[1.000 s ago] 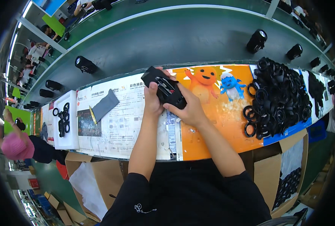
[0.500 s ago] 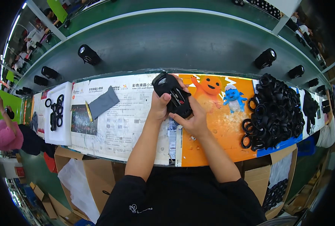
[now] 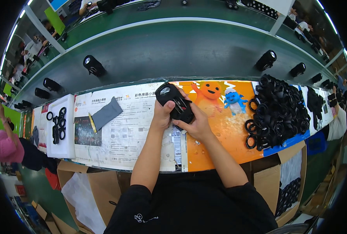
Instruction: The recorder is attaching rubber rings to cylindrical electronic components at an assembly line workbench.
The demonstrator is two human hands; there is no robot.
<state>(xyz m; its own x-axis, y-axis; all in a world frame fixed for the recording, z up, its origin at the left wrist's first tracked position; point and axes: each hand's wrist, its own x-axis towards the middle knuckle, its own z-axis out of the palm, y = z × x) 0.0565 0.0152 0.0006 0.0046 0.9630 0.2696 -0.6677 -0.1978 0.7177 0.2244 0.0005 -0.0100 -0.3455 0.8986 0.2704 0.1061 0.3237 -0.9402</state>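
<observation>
Both my hands hold a black cylindrical portable speaker [image 3: 176, 102] tilted above the bench, its round end facing up and away to the left. My left hand [image 3: 163, 114] grips its left side, the thumb lying across the front. Around the right side and lower end wraps my right hand [image 3: 197, 121], with its thumb near the bottom edge. Fingers behind the body are mostly hidden. Beneath them lie a white printed sheet [image 3: 142, 144] and an orange cartoon sheet [image 3: 216, 144].
A heap of black ring parts [image 3: 278, 117] covers the bench's right. At left are a white foam tray [image 3: 67, 146] with black rings, a grey cloth [image 3: 108, 113] and a yellow cutter [image 3: 92, 123]. Similar speakers [image 3: 93, 65] stand on the green conveyor [image 3: 173, 50]. Cardboard boxes [image 3: 105, 191] stand below.
The view has shifted slightly, so the bench sits a little lower and the ring heap further left. Both hands keep their hold on the speaker, which looks slightly more upright.
</observation>
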